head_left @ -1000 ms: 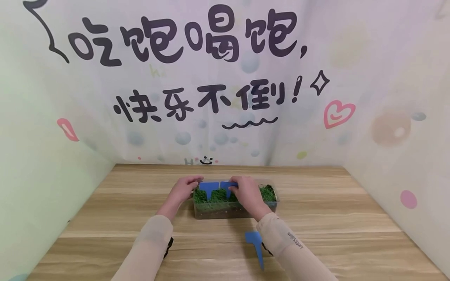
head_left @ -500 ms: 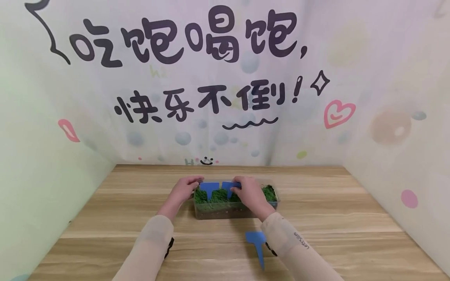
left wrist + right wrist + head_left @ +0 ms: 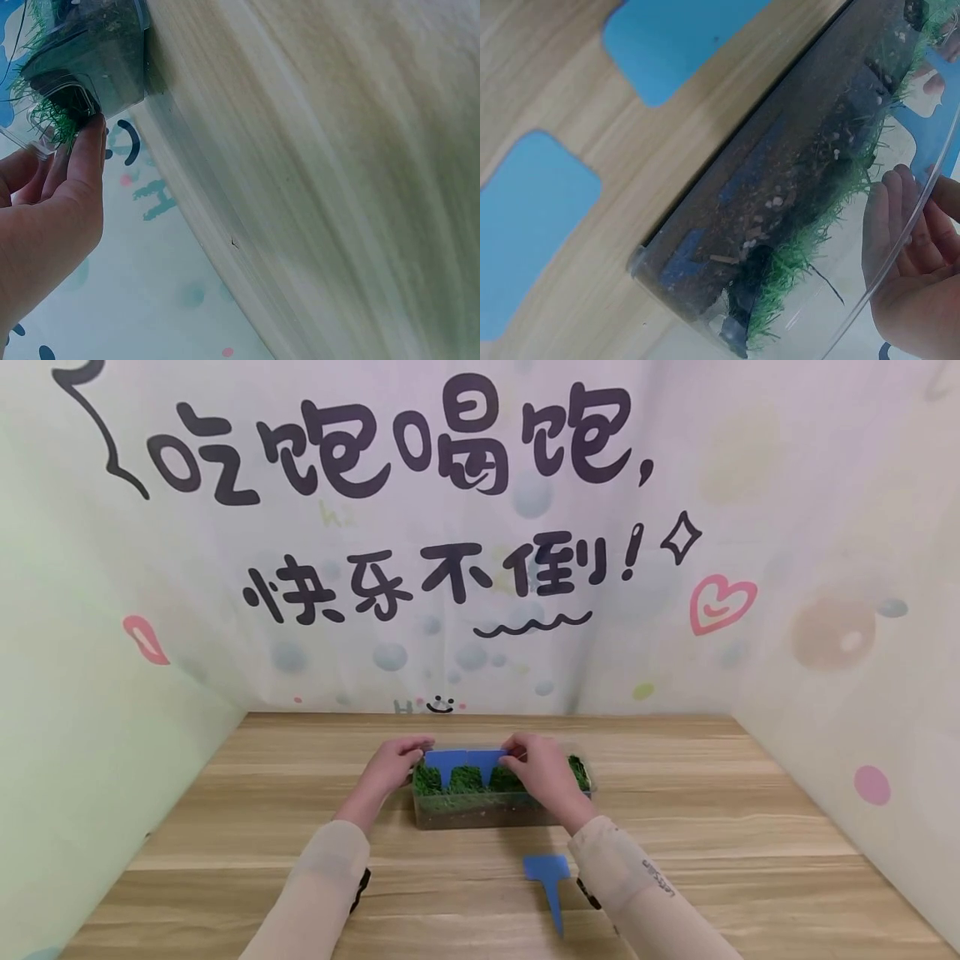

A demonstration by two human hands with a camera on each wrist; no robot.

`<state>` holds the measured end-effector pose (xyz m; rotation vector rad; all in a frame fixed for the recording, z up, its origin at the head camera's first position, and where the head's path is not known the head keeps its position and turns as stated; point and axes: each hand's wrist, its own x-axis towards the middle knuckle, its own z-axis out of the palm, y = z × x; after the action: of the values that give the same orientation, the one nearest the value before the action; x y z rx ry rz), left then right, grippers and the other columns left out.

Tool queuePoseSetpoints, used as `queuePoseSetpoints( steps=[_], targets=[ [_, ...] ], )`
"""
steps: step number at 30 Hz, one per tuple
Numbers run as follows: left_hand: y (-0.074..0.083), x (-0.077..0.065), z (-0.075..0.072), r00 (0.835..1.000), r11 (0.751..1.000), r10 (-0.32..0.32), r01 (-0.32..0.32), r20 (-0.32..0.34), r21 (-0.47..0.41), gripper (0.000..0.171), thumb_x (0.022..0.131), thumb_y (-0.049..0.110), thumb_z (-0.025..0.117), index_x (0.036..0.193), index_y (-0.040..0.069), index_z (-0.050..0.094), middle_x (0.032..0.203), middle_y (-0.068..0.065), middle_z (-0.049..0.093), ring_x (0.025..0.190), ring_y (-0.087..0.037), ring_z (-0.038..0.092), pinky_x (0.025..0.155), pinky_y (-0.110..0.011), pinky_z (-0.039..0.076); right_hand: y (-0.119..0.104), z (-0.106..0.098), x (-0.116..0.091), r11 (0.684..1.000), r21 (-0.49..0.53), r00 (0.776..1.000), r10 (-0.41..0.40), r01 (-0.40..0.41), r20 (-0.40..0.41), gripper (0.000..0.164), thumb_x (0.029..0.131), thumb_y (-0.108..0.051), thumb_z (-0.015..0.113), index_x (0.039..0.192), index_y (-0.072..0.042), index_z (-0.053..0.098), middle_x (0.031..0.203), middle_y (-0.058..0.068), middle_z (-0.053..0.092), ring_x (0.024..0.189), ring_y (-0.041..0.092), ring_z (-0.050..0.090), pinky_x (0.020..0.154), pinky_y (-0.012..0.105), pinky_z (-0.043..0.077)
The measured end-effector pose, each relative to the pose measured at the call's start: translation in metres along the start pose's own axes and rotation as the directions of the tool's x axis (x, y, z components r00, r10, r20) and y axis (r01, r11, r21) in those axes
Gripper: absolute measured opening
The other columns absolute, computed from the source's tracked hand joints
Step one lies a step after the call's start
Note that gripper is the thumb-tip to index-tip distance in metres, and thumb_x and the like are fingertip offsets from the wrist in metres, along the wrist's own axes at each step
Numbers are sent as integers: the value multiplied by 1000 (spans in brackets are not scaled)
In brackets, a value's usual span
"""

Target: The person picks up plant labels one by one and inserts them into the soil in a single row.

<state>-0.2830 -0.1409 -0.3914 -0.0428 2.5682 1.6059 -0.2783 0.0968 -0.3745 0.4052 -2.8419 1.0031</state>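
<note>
A clear plastic box [image 3: 472, 814] of dark soil and green grass stands on the table. At its left end, my left hand [image 3: 390, 772] grips the rim, thumb and fingers on either side of the wall in the left wrist view. One blue T-shaped plant label [image 3: 446, 758] stands upright in the grass near that end. Beside it is a second blue plant label [image 3: 486, 758], its stem down in the grass, and my right hand [image 3: 542, 770] pinches its right edge between thumb and fingers. Part of the grass [image 3: 578, 772] is hidden behind the right hand.
Another blue plant label [image 3: 549, 881] lies on the wooden table [image 3: 435, 893] in front of the box, near the right sleeve. In the right wrist view, two blue label pieces [image 3: 532, 225] lie on the wood. A printed cloth [image 3: 360, 660] hangs behind the table.
The right hand has shifted slightly to the right along the second label, showing more of its head. That label now stands level with the first, their edges nearly meeting. My left hand stays put.
</note>
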Motion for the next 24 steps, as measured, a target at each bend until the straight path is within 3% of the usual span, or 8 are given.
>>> queuePoseSetpoints(
  steps=[9,16,24],
  targets=[
    [-1,0,0,1000,1000,5,-5,5,0,38,107,9,41,143,10,55,147,-15,54,138,-36,48,111,-52,43,3,-8,-5,1000,20,1000,16,-16,-26,8,93,-18,70,100,-15,72,94,0,72,88,17,67,77,36,57],
    [-1,0,0,1000,1000,-2,2,8,-8,39,107,9,40,143,9,54,148,-16,53,139,-37,47,112,-52,42,8,-13,-7,999,-29,997,13,-15,-74,9,92,-26,73,96,-17,73,92,-3,74,83,14,69,76,34,57],
    [0,0,0,1000,1000,6,-6,5,19,39,107,9,41,143,8,54,147,-16,54,138,-38,47,112,-52,41,8,-17,-11,999,28,997,33,-31,-73,13,91,-26,73,97,-14,74,93,2,74,85,18,69,78,37,57]
  ],
)
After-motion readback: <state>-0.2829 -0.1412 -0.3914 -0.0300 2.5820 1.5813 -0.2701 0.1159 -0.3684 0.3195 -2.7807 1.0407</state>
